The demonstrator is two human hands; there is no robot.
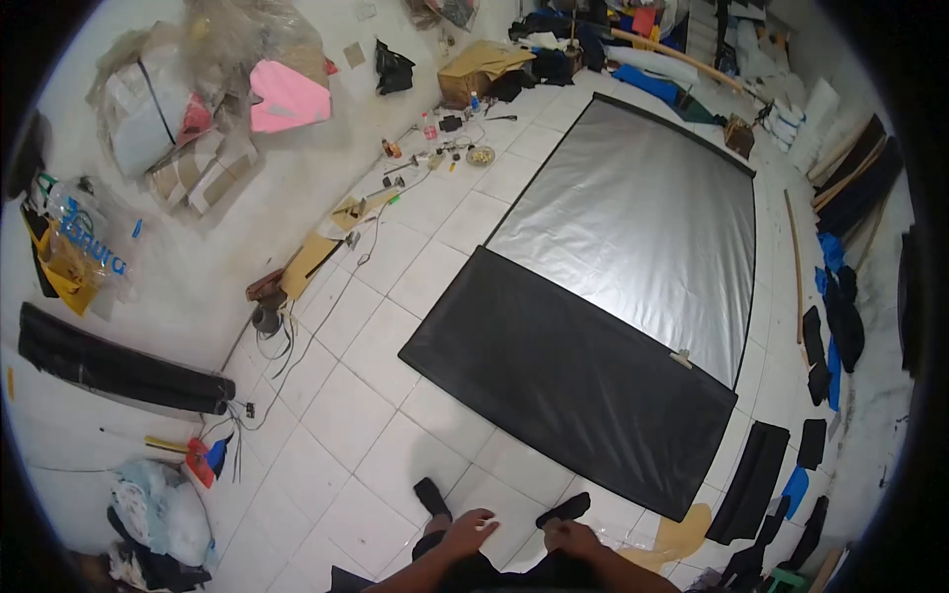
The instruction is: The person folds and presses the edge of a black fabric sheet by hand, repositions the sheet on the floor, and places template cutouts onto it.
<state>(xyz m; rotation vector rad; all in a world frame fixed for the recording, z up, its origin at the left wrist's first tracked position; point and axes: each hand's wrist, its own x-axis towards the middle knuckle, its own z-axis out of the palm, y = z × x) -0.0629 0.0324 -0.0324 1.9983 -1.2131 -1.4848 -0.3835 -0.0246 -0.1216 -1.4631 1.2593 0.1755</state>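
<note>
My left hand [470, 534] is held in front of my legs at the bottom of the view, its fingers apart and nothing seen in it. Beside it, my right hand [573, 539] has its fingers curled in, with no object visible in them. Neither hand touches the sheet on the floor. Closest to them lies a black panel [563, 376], folded over the near end of a large silver sheet [633, 217] with dark edging. A small light-coloured piece [681, 359] rests at the panel's upper edge, its kind too small to tell.
Tan paper [682, 534] and a black strip [748, 482] lie at the right. Along the left wall run a cable [336, 267], tools, a bottle [429, 127] and a bowl [480, 156]. A long stick [794, 267] lies beyond the sheet's right side. Bundled fabrics line the far wall.
</note>
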